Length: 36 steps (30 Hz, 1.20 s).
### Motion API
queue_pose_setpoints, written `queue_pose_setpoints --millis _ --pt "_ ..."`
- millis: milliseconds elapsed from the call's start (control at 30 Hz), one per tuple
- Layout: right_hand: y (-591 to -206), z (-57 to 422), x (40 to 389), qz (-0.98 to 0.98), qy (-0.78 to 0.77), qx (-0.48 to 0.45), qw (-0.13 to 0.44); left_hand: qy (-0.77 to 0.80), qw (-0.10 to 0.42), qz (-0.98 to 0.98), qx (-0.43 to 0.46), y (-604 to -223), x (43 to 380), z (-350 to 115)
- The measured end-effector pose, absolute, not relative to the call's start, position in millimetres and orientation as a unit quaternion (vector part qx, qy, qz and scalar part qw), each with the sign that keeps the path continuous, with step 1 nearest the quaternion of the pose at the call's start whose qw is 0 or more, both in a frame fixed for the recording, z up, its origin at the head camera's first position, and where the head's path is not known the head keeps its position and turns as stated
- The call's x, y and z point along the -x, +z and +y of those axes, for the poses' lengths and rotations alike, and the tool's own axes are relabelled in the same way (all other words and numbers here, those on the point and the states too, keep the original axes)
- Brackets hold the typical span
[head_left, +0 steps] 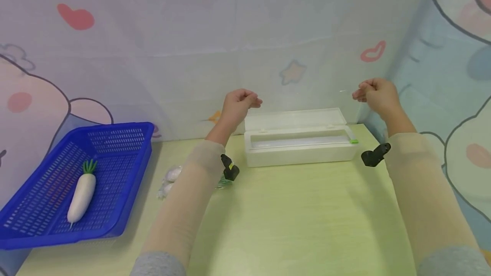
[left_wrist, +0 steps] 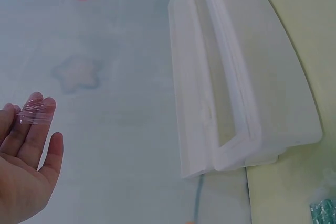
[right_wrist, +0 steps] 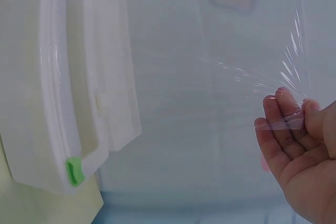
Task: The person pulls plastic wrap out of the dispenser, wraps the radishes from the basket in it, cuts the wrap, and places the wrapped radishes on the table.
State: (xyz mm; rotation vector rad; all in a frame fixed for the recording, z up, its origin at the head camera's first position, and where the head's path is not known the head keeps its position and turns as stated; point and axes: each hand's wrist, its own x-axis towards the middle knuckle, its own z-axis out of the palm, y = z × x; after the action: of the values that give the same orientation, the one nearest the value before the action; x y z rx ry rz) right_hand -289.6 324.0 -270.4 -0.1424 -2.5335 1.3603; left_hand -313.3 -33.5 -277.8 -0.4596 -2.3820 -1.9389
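Observation:
Clear cling film (right_wrist: 281, 125) stretches between my two raised hands, nearly invisible apart from shiny creases. My left hand (head_left: 238, 106) pinches one side of it between thumb and fingers; in the left wrist view the film crosses the fingertips (left_wrist: 48, 103). On the other side my right hand (head_left: 377, 96) pinches a gathered corner, with creases fanning out from the thumb. Below and between the hands stands a long white cling film dispenser (head_left: 303, 156), its lid (head_left: 295, 118) raised at the back. A green slider (head_left: 353, 141) sits at its right end.
A blue plastic basket (head_left: 132, 182) at the left holds a white radish (head_left: 82, 195) with green stalks. Film-wrapped white items (head_left: 168, 180) and a wrapped green item (head_left: 223, 182) lie near my left forearm. A patterned cloth (head_left: 172, 46) hangs behind the table (head_left: 299, 216).

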Motion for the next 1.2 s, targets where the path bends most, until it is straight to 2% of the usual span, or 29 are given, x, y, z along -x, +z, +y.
queue_pose_setpoints --millis 1200 --pt "-222.7 331.2 275.3 -0.849 0.507 0.031 0.145 -0.638 0.051 -0.747 0.183 -234.3 302.9 -31.5"
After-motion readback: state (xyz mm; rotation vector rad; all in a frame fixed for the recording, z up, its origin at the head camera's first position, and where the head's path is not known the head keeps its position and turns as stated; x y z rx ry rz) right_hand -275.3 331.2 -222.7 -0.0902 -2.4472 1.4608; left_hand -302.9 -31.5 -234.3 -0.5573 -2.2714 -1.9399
